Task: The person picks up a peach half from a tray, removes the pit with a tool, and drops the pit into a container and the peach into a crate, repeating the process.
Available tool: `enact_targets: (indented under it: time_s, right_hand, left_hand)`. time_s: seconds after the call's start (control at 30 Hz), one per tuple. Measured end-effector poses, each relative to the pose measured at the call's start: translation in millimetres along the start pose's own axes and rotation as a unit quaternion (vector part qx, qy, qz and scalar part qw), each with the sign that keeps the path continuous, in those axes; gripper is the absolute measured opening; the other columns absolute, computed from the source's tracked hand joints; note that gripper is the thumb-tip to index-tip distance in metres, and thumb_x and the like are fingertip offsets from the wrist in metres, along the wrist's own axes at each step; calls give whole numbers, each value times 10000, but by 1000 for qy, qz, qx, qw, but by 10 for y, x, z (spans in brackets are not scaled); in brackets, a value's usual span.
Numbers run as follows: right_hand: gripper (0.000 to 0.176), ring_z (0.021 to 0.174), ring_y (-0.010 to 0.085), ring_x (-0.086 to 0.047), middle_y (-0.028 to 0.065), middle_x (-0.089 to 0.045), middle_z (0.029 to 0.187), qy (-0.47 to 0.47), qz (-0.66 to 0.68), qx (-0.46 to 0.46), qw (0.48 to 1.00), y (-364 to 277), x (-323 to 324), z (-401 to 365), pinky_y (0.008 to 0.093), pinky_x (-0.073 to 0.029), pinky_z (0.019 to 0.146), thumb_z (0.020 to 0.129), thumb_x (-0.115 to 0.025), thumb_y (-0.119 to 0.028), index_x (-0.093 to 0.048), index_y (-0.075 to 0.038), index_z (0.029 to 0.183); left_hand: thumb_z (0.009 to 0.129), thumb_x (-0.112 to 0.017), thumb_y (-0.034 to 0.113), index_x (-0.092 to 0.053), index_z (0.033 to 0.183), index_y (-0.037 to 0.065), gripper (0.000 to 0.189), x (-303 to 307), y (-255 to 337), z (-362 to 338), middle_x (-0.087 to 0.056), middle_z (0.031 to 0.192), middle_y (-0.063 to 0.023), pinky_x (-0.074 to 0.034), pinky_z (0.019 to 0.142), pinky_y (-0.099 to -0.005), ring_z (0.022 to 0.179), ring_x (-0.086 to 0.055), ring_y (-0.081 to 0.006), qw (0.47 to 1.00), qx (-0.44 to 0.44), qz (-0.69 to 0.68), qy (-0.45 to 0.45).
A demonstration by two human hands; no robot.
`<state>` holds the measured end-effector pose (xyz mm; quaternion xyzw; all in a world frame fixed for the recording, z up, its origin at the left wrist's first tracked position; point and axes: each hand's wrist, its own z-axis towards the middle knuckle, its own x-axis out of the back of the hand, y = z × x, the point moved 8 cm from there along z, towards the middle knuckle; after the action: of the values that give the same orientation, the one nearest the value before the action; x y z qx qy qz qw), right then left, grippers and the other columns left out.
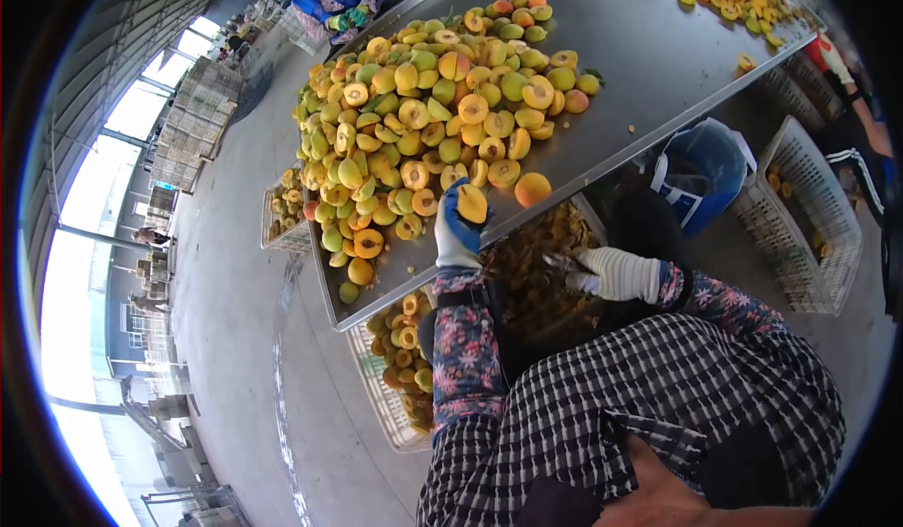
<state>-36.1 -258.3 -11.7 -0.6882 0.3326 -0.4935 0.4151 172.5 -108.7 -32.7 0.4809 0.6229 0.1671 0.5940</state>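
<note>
My left hand (459, 231), in a blue-and-white glove, holds a yellow peach half (472, 204) at the near edge of the metal table (611, 155). Just beyond it rises a big heap of peaches (404, 118), many halved with brown hollows, others whole. One orange peach (532, 189) lies apart, right of my left hand. Lower right, my right hand (616, 275), in a striped glove, is closed round a small metal tool (562, 263) whose exact kind I cannot make out. Below both hands, a container of brownish scraps (536, 278) is partly hidden by my arms.
White crates of peaches (388, 412) stand under the table's left side. A blue bucket (701, 174) and a white crate (809, 216) are at right. More fruit (738, 0) lies at the table's far end. Another person (329, 0) works at upper left; a co-worker's arm (851, 85) shows right.
</note>
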Motion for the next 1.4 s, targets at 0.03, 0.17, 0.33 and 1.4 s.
enact_targets:
  time_s: [0.03,0.17,0.33,1.4]
  right_hand:
    - [362,872,329,-657,193,-648,906,39,19,49,998,74,-17,77,387,-502,795,961,-605,-261,-539,9,1193]
    - [393,846,403,-653,230,-646,867,72,-40,25,996,-572,229,131,434,-506,757,964,-581,-297,-510,15,1191]
    - [325,813,410,-654,204,-659,849,153,-151,119,969,-798,218,299,453,-516,686,943,-599,-265,-496,-4,1108]
    - [382,748,405,-651,201,-648,757,-11,-266,-23,964,-311,90,104,476,-512,671,962,-548,-383,-506,-25,1089]
  left_hand:
    - [974,-495,334,-588,1253,77,391,-69,37,-173,-659,1090,-81,-577,753,-370,953,-657,-233,999,15,-13,-30]
    - [994,-470,335,-538,1309,35,441,-304,77,-659,-630,1179,-114,-584,781,-394,1078,-630,-260,995,31,-49,-80]
    - [1028,-438,174,-490,1317,-29,358,-535,67,-932,-570,1278,-146,-549,901,-373,1087,-629,-255,957,-154,199,-143]
    - [932,-599,303,-585,1281,19,450,1286,1463,-1297,-599,1279,-205,-464,990,-409,1147,-594,-365,656,-133,713,209]
